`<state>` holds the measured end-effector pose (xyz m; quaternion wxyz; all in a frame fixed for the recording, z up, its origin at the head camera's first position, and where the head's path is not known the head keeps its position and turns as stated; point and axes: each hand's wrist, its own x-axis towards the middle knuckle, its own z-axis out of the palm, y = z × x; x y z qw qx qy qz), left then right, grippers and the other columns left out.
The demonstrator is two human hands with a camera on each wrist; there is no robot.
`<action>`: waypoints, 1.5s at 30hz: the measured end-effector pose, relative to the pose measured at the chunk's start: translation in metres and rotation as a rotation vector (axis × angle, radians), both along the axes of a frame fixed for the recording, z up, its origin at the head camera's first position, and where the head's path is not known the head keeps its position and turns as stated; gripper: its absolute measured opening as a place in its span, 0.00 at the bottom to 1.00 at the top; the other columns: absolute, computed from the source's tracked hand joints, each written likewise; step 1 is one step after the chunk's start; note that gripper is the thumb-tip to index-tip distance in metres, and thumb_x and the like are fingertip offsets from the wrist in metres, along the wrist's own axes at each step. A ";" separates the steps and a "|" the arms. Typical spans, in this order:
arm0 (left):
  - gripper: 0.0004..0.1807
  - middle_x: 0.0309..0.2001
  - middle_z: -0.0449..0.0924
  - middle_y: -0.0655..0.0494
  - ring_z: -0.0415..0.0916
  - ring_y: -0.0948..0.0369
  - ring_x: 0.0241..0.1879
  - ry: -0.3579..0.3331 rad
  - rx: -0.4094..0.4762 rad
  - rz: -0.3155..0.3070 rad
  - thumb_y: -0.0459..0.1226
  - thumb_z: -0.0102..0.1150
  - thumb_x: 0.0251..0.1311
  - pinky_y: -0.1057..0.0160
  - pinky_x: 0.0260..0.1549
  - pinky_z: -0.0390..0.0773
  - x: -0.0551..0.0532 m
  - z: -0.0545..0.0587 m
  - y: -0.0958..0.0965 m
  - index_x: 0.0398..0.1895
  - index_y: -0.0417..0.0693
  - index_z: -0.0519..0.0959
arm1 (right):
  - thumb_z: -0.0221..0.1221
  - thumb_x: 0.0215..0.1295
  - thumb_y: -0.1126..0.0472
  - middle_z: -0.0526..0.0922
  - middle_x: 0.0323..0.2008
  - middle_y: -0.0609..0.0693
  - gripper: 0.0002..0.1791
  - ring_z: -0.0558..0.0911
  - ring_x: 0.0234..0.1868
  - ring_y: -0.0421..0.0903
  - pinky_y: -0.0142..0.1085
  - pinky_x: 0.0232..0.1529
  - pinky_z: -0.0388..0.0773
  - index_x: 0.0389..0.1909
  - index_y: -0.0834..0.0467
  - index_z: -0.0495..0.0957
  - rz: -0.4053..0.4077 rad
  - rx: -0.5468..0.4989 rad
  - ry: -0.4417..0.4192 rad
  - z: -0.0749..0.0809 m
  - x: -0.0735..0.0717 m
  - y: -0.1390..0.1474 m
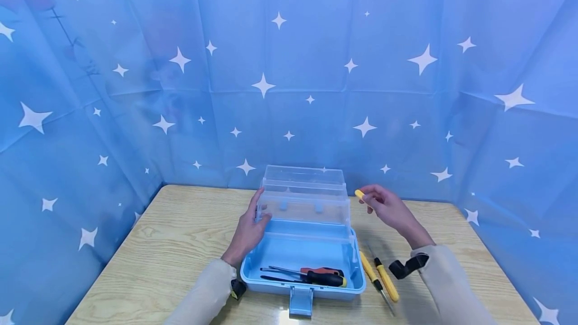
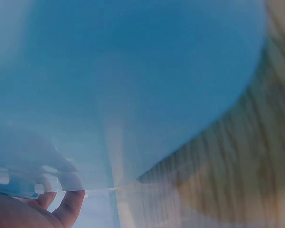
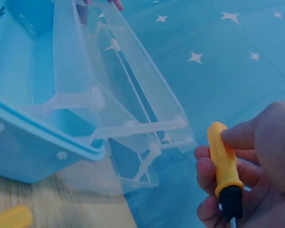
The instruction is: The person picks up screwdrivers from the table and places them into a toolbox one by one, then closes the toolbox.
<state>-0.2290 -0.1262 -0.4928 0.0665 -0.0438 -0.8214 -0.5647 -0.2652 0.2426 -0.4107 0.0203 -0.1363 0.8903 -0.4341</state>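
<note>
My right hand (image 1: 387,209) pinches a yellow-handled screwdriver (image 3: 223,159) between thumb and fingers, to the right of the raised trays. A black collar and the start of a metal shaft show below its handle. My left hand (image 1: 249,229) grips the left edge of the clear, tiered trays (image 1: 307,209), which stand unfolded at the back of a light-blue toolbox (image 1: 271,286). Inside the box lie a black-and-yellow-handled screwdriver (image 1: 326,279) and a red-and-black-handled tool (image 1: 316,270). A dark slim tool beside them is partly hidden.
Two yellow-handled tools with black collars, one nearer the box (image 1: 367,265) and one farther right (image 1: 388,285), lie on the wooden table (image 1: 180,245). The box's front latch (image 1: 301,302) hangs down. A blue star-patterned curtain (image 1: 307,64) surrounds the table's back and sides.
</note>
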 end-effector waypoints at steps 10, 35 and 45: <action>0.37 0.70 0.66 0.46 0.67 0.48 0.68 0.004 0.000 -0.005 0.42 0.50 0.73 0.36 0.61 0.69 0.000 0.001 0.000 0.77 0.80 0.48 | 0.49 0.77 0.54 0.78 0.39 0.55 0.18 0.77 0.34 0.50 0.36 0.23 0.69 0.60 0.59 0.72 0.013 -0.016 0.009 0.009 -0.006 -0.009; 0.37 0.70 0.66 0.48 0.66 0.48 0.68 -0.023 0.007 0.000 0.41 0.50 0.73 0.35 0.62 0.68 0.001 0.001 0.000 0.77 0.79 0.48 | 0.52 0.76 0.57 0.81 0.44 0.59 0.15 0.78 0.35 0.51 0.40 0.33 0.75 0.58 0.57 0.75 0.085 0.000 0.039 0.021 -0.023 -0.046; 0.37 0.71 0.66 0.50 0.66 0.48 0.69 -0.012 0.014 -0.010 0.41 0.50 0.73 0.36 0.62 0.68 -0.001 0.000 -0.001 0.77 0.79 0.48 | 0.51 0.76 0.60 0.81 0.45 0.57 0.15 0.78 0.36 0.53 0.45 0.37 0.77 0.59 0.56 0.76 0.169 0.000 0.043 0.029 -0.031 -0.068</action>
